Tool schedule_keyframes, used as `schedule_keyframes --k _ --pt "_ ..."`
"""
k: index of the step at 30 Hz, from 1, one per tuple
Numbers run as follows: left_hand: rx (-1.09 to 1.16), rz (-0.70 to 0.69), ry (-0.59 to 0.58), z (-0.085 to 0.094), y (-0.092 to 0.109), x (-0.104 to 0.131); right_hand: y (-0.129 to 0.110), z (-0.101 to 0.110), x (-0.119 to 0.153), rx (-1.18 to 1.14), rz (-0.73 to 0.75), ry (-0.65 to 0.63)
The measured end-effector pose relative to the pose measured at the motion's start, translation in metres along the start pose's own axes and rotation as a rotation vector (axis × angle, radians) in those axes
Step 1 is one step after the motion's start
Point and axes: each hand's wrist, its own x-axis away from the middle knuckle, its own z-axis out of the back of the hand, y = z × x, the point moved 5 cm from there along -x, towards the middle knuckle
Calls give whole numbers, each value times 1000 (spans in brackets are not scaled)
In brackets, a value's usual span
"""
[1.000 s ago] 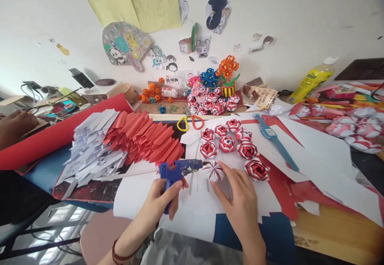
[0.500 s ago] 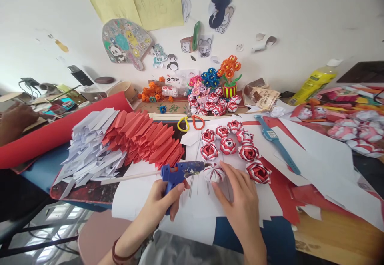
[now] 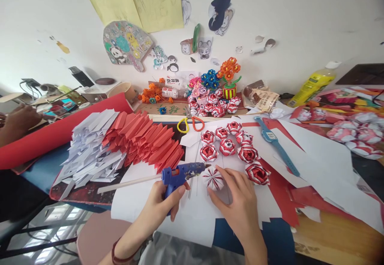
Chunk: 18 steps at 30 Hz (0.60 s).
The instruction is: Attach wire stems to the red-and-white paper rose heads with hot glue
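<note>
My left hand [image 3: 168, 201] is wrapped round the handle of a blue hot glue gun [image 3: 180, 175], with a long pale glue stick [image 3: 129, 180] poking out of its back. The gun's nozzle reaches just over the upper edge of a white paper flower [image 3: 213, 178] with thin red stripes, its ribbed underside facing up. Thumb and forefinger of my right hand [image 3: 240, 197] hold that flower from its right side. Beyond it, several finished red-and-white paper flowers [image 3: 227, 147] sit on white paper, one larger flower [image 3: 257, 173] just right of my right hand.
Folded white strips [image 3: 93, 145] and red strips [image 3: 144, 137] lie piled at left. Scissors [image 3: 191, 125] rest behind, a blue watch [image 3: 274, 139] at right. A red roll [image 3: 60, 131] stretches left, near another person's hand [image 3: 22, 119]. A yellow bottle [image 3: 313, 83] stands back right.
The paper flower has tipped so that more of its striped underside shows. My right hand has shifted slightly left and down with it, while the glue gun moved only a little.
</note>
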Motion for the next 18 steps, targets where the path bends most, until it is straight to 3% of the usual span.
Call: schedule_keyframes --k 8,18 --pt "1 -7 14 -1 1 3 4 2 1 -102 -18 44" --pt "0 -21 -39 -5 -9 3 6 -3 2 30 -73 52"
